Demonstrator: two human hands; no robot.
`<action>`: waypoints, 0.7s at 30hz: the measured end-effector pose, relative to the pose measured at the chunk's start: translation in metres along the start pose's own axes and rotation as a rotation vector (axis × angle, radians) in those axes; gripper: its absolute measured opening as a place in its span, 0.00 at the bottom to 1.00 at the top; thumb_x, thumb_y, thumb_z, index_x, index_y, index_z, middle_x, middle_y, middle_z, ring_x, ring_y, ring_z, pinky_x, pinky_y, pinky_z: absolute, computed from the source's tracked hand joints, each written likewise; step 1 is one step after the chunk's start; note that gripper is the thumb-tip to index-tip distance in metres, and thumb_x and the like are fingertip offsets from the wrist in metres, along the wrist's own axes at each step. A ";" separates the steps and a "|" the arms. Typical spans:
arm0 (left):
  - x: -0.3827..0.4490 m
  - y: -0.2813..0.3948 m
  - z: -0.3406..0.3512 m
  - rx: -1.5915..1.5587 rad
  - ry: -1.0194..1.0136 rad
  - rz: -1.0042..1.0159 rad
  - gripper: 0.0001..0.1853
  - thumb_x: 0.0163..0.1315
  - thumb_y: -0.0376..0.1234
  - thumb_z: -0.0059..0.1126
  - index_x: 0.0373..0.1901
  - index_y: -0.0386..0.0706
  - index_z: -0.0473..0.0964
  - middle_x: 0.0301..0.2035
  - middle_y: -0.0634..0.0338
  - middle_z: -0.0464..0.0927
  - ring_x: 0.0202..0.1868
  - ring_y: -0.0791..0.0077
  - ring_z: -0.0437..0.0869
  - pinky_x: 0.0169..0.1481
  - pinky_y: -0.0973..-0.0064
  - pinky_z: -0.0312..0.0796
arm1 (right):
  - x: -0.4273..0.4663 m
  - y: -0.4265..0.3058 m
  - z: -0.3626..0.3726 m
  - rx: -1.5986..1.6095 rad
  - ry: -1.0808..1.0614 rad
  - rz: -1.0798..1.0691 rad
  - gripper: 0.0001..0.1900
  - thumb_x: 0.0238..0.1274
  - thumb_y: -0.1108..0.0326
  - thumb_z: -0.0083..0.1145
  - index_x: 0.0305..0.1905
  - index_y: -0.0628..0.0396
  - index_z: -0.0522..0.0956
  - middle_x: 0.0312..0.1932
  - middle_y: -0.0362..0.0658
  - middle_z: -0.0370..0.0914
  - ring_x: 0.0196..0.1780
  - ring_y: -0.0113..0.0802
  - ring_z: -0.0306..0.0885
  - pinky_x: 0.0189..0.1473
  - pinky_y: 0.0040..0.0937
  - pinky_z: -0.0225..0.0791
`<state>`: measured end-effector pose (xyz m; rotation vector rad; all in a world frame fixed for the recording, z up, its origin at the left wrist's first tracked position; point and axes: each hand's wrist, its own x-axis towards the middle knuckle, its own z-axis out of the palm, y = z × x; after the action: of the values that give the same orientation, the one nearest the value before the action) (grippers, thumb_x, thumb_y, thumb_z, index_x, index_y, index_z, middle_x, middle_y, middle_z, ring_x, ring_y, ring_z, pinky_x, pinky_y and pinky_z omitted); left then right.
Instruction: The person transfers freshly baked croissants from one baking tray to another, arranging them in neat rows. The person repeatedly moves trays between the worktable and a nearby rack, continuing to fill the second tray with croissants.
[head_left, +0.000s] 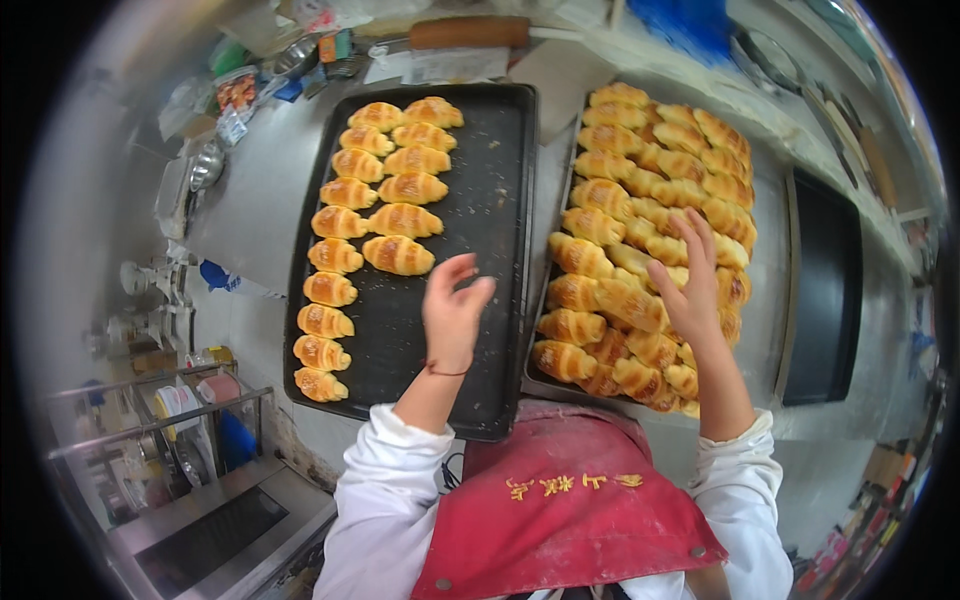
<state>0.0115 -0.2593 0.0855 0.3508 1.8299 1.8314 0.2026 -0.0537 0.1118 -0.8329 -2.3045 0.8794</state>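
My left hand (456, 304), fingers apart and nothing in it, hovers over the left black baking tray (480, 330). Just beyond its fingertips lies the nearest bread roll (398, 255) of the second column on that tray. Golden rolls fill two columns along the tray's left side, the outer column being longer. Over the right baking tray (529, 367), which is heaped with golden rolls (634, 306) in layers, my right hand (690, 277) is spread above the pile. No roll is in its fingers. Whether its fingertips touch the rolls below, I cannot tell.
A bare dark tray (823, 292) stands at the right on the metal worktop (251, 199). At the back lie a wooden rolling pin (469, 33) and papers (455, 66). Metal bowls (206, 166) and packets crowd the far left. Long-handled tools (844, 135) rest at the right back.
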 end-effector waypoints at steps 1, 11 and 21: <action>0.004 0.001 -0.022 -0.188 0.197 -0.049 0.22 0.51 0.25 0.57 0.50 0.33 0.64 0.46 0.54 0.69 0.49 0.71 0.69 0.53 0.77 0.64 | 0.015 -0.011 0.019 0.080 -0.025 0.000 0.27 0.53 0.59 0.56 0.57 0.57 0.64 0.61 0.50 0.56 0.65 0.44 0.53 0.63 0.38 0.50; 0.079 -0.007 -0.136 -0.765 0.481 -0.506 0.16 0.55 0.35 0.53 0.45 0.38 0.69 0.45 0.58 0.69 0.49 0.71 0.67 0.58 0.73 0.54 | 0.166 -0.074 0.271 0.964 -0.332 0.717 0.30 0.57 0.56 0.55 0.60 0.59 0.59 0.57 0.45 0.60 0.59 0.36 0.59 0.59 0.31 0.54; 0.129 -0.007 -0.142 -0.775 0.331 -0.431 0.18 0.53 0.27 0.58 0.46 0.38 0.68 0.42 0.58 0.73 0.48 0.68 0.74 0.55 0.69 0.65 | 0.250 -0.087 0.340 0.907 -0.222 1.005 0.21 0.54 0.49 0.57 0.46 0.51 0.70 0.39 0.38 0.66 0.40 0.28 0.64 0.40 0.31 0.59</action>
<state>-0.1692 -0.3113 0.0485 -0.6073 1.1014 2.1639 -0.2177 -0.0640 0.0177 -1.4517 -1.2085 2.2644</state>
